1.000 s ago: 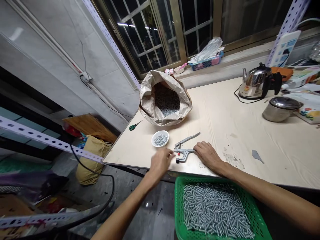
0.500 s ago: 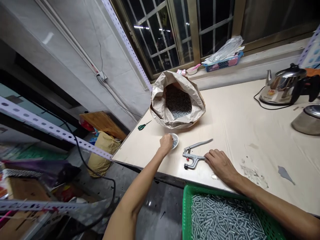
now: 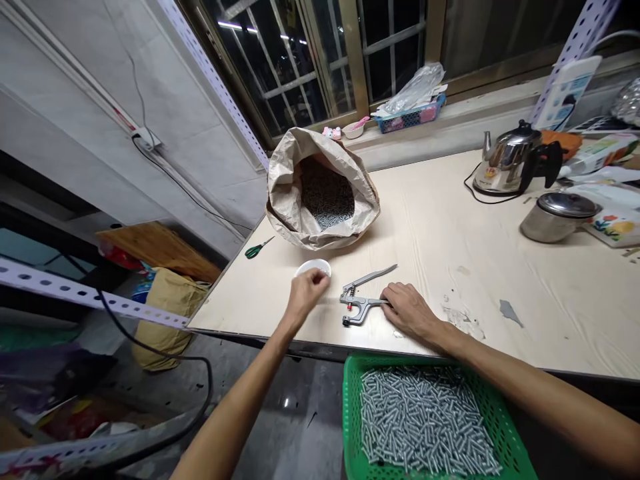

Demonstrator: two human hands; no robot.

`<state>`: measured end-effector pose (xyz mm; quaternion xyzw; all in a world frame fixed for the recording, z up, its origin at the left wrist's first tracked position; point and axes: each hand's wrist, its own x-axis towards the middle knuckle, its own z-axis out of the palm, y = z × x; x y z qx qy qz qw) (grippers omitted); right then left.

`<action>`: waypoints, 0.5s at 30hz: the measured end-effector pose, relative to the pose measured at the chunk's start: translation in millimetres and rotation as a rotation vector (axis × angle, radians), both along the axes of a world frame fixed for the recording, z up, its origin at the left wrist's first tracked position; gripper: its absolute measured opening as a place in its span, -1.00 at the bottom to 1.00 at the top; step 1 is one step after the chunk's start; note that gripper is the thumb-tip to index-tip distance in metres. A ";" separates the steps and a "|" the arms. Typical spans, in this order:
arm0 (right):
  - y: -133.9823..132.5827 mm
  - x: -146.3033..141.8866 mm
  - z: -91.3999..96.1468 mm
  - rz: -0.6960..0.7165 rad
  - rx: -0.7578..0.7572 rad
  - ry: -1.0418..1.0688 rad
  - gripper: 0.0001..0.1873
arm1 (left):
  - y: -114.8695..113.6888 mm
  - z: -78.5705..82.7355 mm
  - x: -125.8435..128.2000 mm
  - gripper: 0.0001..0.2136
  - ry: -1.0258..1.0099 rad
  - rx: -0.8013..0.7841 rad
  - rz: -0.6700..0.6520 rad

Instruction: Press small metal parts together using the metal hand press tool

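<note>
My left hand is just in front of the small white bowl, its fingers pinched together. Whatever lies between those fingertips is too small to make out. My right hand rests on the table, fingers wrapped around the end of one handle of the grey snap-fastener pliers. The pliers lie on their side with the jaws toward my left hand and the other handle spread away. Behind the bowl stands an open paper sack with many small metal pieces inside.
Below the table's front edge is a green basket full of metal pins. Green-handled scissors lie at the left. A steel kettle and a lidded metal pot stand at the right. The table is pale wood.
My left hand has come out of the bowl toward me and to the pliers' side, fingers pinched. My right hand keeps its hold on the handle. The view has shifted right.
</note>
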<state>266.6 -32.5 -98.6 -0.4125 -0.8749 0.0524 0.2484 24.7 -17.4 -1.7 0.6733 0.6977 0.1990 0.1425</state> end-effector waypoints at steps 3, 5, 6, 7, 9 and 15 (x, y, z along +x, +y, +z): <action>2.8 -1.8 7.5 0.033 -0.048 -0.065 -0.95 | -31.2 -14.0 10.9 -0.80 -0.174 -0.039 -0.079; 4.3 -4.4 10.3 0.051 -0.033 -0.132 -0.94 | -40.8 -24.2 15.2 -0.79 -0.203 -0.080 -0.074; 4.7 -5.8 10.6 0.061 -0.016 -0.156 -0.94 | -42.2 -28.2 16.3 -0.80 -0.205 -0.103 -0.070; 4.9 -7.1 10.1 0.071 0.010 -0.168 -0.94 | -41.9 -31.3 16.8 -0.80 -0.205 -0.127 -0.068; 4.9 -8.7 7.7 0.093 0.086 -0.166 -0.91 | -38.5 -34.6 16.7 -0.81 -0.201 -0.175 -0.073; 4.9 -9.0 2.7 0.112 0.316 -0.124 -0.80 | -34.6 -34.4 15.4 -0.78 -0.143 -0.239 -0.091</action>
